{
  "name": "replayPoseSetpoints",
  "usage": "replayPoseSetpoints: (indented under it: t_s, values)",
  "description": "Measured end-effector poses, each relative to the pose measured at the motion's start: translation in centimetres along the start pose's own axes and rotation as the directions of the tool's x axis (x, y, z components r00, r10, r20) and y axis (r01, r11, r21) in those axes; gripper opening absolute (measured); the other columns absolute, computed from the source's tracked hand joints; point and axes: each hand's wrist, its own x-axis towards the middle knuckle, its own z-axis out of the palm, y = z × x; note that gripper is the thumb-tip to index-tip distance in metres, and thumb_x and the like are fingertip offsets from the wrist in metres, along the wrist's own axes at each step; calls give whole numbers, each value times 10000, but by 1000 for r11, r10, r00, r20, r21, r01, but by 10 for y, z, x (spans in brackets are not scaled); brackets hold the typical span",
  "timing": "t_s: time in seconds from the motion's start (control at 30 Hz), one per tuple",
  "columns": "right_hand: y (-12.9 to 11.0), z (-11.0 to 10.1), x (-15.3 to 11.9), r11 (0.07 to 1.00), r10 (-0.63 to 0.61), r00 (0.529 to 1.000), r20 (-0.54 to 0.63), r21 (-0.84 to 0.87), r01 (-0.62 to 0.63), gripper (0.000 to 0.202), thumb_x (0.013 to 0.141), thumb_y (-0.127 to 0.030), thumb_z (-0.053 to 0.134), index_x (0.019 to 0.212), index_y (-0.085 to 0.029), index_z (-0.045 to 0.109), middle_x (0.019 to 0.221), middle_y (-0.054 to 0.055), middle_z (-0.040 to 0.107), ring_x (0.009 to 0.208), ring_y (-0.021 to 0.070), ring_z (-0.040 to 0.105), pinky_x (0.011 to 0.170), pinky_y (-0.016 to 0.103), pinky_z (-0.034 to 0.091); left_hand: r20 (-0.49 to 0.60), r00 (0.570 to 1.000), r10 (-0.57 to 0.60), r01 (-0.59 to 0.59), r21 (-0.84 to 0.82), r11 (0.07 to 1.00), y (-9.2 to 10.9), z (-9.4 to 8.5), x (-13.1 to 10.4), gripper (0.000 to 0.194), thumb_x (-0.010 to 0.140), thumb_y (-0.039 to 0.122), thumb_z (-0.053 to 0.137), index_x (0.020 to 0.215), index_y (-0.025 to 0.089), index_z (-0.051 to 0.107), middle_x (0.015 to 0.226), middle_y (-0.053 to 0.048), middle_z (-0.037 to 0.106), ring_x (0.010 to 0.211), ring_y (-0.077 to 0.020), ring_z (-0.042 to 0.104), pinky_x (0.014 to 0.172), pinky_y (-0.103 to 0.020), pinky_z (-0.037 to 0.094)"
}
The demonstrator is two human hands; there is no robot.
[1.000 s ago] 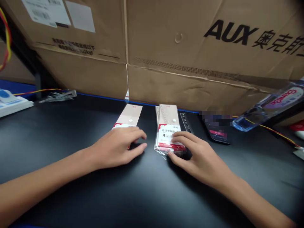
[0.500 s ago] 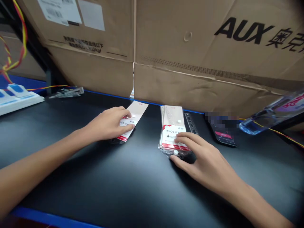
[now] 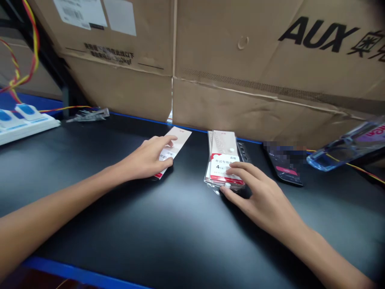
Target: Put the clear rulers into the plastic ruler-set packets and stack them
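Packets (image 3: pixel 223 141), oblong and glossy, lie under right hand (image 3: pixel 261 192), grip parted, and left hand (image 3: pixel 147 155), grip impossible to tell.

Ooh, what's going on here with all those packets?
A person's left hand is over a single slanted packet on the black table, hiding part of it. Their right hand is at a small stack of packets, with its fingers over the top one's label. A phone lies farther right.
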Motion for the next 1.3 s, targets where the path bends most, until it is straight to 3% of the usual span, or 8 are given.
replayPoseSetpoints:
  t_s: [0.37,0.5,0.6,0.73,0.83,1.1,1.2,1.3]
  values:
    - [-3,-7,4,993,23,999,-40,119,-18,412,921,-442,672,1279,-244,619,1403,89,607,1269,288,607,1063,428,516,-86,965,246,-252,-65,965,7,1,-4,559,855,163,526,1413,178,498,1396,-90,613,1261,-239,603,1082,-340,463]
    - [7,-13,13,977,138,984,-112,177,-117,333,942,-457,626,1185,-231,658,1258,89,686,1114,270,673,866,382,599,-73,946,315,-319,-55,946,9,2,-5,525,866,102,472,1379,198,525,1374,-68,627,1231,-221,612,1070,-328,459]
    - [29,-17,19,964,258,956,-138,102,-245,319,935,-453,607,1116,-203,689,1137,98,732,976,273,704,782,393,602,-65,923,379,-382,-54,923,12,4,-7,524,864,61,425,1350,210,553,1334,-59,644,1197,-214,617,1028,-316,467]
    - [56,-22,25,917,383,923,-28,-112,-383,355,891,-433,615,1134,-192,712,1141,102,757,1005,328,708,834,460,565,-20,900,435,-435,-99,895,23,3,-14,416,908,91,435,1269,204,608,1180,-53,670,1012,-184,640,874,-277,492]
    - [63,-22,27,903,418,907,54,-139,-408,295,875,-426,621,1030,-208,747,1059,74,789,975,314,721,819,426,548,32,887,460,-448,-181,876,32,0,-19,272,979,209,491,1211,216,634,1141,-30,686,977,-163,641,857,-255,485]
    - [59,-22,27,901,423,904,57,-130,-413,313,854,-506,634,900,-232,779,964,53,801,903,286,728,761,388,513,-36,910,414,-413,-173,894,23,4,-16,240,979,240,518,1171,234,661,1134,-19,720,1029,-181,662,902,-275,489]
    - [57,-24,28,874,482,873,80,-120,-472,251,818,-471,666,837,-250,782,875,40,798,847,277,728,720,373,510,-53,956,288,-291,-77,954,18,3,-12,278,933,372,599,1182,263,662,1203,-37,688,1144,-246,623,965,-337,484]
    - [54,-26,27,854,508,857,83,-180,-489,209,788,-431,673,837,-254,772,810,38,786,808,285,729,692,377,506,-28,995,92,-91,33,995,14,0,-8,533,853,588,648,1275,264,615,1292,-88,633,1229,-329,568,996,-425,477]
